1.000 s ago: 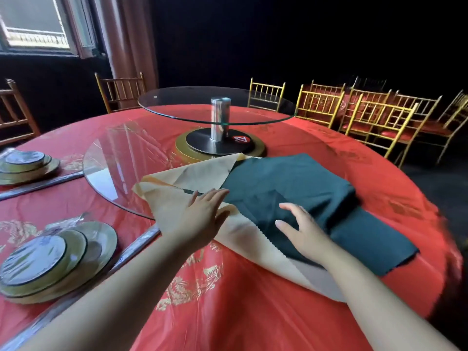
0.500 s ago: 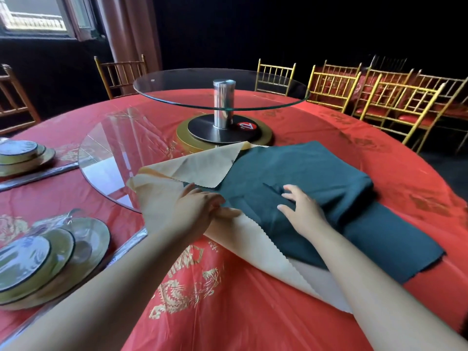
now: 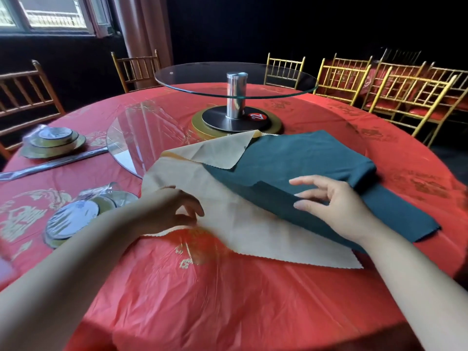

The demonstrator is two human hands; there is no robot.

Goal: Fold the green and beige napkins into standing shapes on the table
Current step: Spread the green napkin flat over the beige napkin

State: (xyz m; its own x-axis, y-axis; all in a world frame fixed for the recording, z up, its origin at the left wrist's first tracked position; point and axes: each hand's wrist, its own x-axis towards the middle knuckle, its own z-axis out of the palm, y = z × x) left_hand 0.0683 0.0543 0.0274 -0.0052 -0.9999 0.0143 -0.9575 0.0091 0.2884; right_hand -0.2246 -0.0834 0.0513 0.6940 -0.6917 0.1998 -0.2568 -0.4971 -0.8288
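A beige napkin [image 3: 253, 231] lies spread on the red table [image 3: 202, 305], its far corner folded back over itself. A dark green napkin [image 3: 304, 160], folded into thick layers, lies over the beige one's right side. My left hand [image 3: 172, 211] pinches the beige napkin's near left edge with curled fingers and thumb. My right hand [image 3: 329, 201] rests on the green napkin with its fingers spread, close to a fold edge.
A two-tier glass turntable [image 3: 235, 79] on a metal post stands beyond the napkins, and its lower glass disc [image 3: 131, 138] reaches under the beige cloth. Wrapped plate stacks [image 3: 73, 219] sit at the left. Gold chairs [image 3: 405, 97] ring the far side.
My left hand went from lying flat on the beige napkin to pinching its edge, and drew it nearer to me. My right hand stayed on the green napkin. The camera moved closer.
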